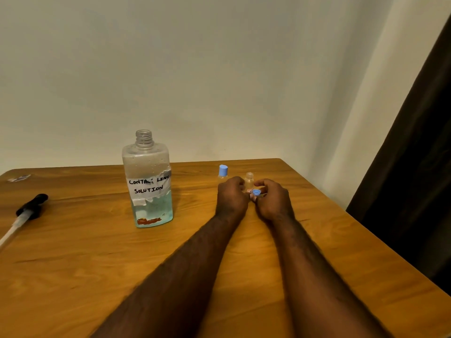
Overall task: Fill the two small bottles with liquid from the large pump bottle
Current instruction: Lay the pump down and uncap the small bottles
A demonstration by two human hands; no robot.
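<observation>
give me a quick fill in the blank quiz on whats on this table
1. The label on the large bottle reads contact lens ___.
2. The black pump lies on the table to that bottle's ___.
3. The right hand pinches a cap coloured ___.
4. The uncapped small bottle stands between the two ___.

Missing words: solution; left; blue; hands.

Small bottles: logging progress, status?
Left hand grips open small bottle, right hand pinches blue cap. Other small bottle capped. Large bottle open, pump aside.
</observation>
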